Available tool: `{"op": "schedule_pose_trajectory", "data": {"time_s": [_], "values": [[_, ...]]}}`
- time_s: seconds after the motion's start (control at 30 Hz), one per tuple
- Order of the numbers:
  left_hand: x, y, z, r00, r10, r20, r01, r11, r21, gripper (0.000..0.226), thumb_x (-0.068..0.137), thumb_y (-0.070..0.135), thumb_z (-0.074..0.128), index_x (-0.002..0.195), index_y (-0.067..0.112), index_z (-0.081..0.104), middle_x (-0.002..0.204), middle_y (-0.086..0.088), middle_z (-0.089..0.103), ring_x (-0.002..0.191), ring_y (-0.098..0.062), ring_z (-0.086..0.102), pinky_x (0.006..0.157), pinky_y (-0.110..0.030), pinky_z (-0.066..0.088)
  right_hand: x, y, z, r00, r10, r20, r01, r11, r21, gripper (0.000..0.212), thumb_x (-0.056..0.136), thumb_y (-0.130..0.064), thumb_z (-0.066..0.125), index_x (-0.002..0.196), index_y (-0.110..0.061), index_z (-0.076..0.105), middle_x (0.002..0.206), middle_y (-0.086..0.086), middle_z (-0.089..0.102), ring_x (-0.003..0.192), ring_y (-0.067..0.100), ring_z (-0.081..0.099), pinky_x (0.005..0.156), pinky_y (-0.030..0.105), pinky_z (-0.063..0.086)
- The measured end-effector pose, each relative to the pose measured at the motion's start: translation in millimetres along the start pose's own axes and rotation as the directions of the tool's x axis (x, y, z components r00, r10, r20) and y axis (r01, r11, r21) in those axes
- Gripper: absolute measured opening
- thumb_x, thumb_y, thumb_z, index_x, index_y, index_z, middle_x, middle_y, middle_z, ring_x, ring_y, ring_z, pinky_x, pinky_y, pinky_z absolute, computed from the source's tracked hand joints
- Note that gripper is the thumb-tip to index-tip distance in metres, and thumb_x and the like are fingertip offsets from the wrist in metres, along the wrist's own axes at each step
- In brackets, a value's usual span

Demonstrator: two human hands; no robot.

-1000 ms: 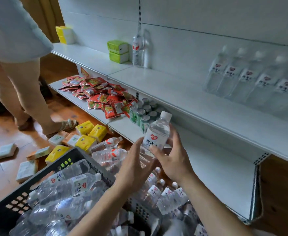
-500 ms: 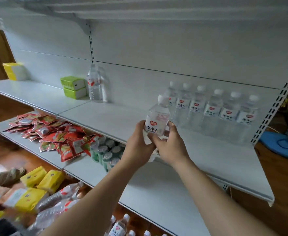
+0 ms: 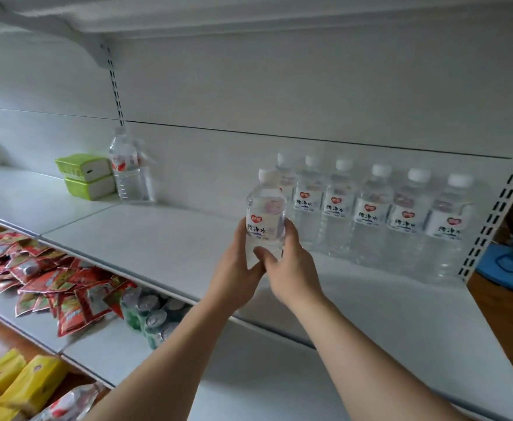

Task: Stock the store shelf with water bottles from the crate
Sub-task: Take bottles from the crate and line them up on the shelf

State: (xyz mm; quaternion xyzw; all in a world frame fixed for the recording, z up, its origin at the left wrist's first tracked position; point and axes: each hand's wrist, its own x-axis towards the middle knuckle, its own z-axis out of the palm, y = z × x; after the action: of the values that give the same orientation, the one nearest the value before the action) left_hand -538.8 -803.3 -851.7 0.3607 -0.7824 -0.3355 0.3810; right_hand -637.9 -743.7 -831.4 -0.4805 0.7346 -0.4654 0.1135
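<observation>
Partway, by the look of it: row of bottles (image 3: pixel 370 214) already stands at the back right of the shelf (image 3: pixel 164 238); plenty of bare shelf left of it; crate not in view, so what remains can't be counted. Water bottle (image 3: pixel 266 220) upright, above the shelf just left of the row — not set down yet; left hand (image 3: pixel 234 275) and right hand (image 3: pixel 291 268) both grip its lower half, fingers curled round it.

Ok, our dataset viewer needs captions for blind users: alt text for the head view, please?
Both hands, left hand and right hand, hold a water bottle upright over a white store shelf, beside a row of six matching bottles along the back wall.
</observation>
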Motion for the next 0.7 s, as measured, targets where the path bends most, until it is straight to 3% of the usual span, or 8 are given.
{"op": "schedule_pose_trajectory", "data": {"time_s": [0.17,0.3,0.4,0.53,0.7], "values": [[23.7,-17.6,15.4,1.0,-0.024,0.017,0.024,1.0,-0.006,0.085,0.087,0.019,0.06,0.152,0.044,0.013,0.147,0.01,0.052,0.13,-0.018,0.054,0.105,-0.044,0.047,28.9,19.0,20.7,0.998,0.056,-0.038,-0.058,0.996,-0.069,0.072,0.095,-0.032,0.063,0.153,-0.025,0.021,0.138,0.007,0.058,0.122,0.03,0.058,0.099,0.038,0.047],[43.7,-36.9,24.2,0.998,-0.028,0.058,0.029,0.999,-0.015,0.09,0.079,0.032,0.054,0.152,0.049,0.004,0.152,0.006,0.046,0.133,-0.023,0.051,0.105,-0.049,0.047,47.1,29.1,29.5,0.997,0.041,-0.072,-0.05,0.991,-0.123,0.068,0.097,-0.031,0.061,0.152,-0.022,0.024,0.134,0.013,0.06,0.12,0.033,0.058,0.093,0.036,0.045],[47.4,-44.0,28.2,0.999,-0.035,0.04,0.036,0.999,-0.038,0.085,0.082,0.027,0.052,0.152,0.049,0.008,0.153,0.002,0.043,0.132,-0.023,0.051,0.105,-0.049,0.047,55.1,34.2,35.6,0.994,0.036,-0.105,-0.053,0.984,-0.169,0.068,0.098,-0.029,0.059,0.154,-0.017,0.022,0.139,0.014,0.056,0.124,0.032,0.055,0.094,0.035,0.041],[47.8,-48.5,27.4,1.0,-0.005,0.026,0.005,1.0,-0.012,0.076,0.091,0.003,0.047,0.156,0.034,0.021,0.155,0.002,0.042,0.138,-0.019,0.046,0.113,-0.044,0.039,60.0,36.3,43.9,0.99,0.046,-0.131,-0.072,0.976,-0.206,0.068,0.101,-0.032,0.053,0.156,-0.015,0.016,0.144,0.014,0.051,0.127,0.03,0.052,0.097,0.034,0.038],[48.6,-47.9,27.0,0.999,0.006,0.033,-0.006,1.0,0.023,0.073,0.096,0.001,0.042,0.158,0.033,0.02,0.158,0.007,0.038,0.143,-0.012,0.038,0.115,-0.024,0.031,62.7,39.4,46.6,0.989,0.031,-0.147,-0.064,0.972,-0.227,0.067,0.102,-0.031,0.051,0.156,-0.012,0.017,0.144,0.016,0.05,0.127,0.032,0.052,0.096,0.035,0.038]]}}
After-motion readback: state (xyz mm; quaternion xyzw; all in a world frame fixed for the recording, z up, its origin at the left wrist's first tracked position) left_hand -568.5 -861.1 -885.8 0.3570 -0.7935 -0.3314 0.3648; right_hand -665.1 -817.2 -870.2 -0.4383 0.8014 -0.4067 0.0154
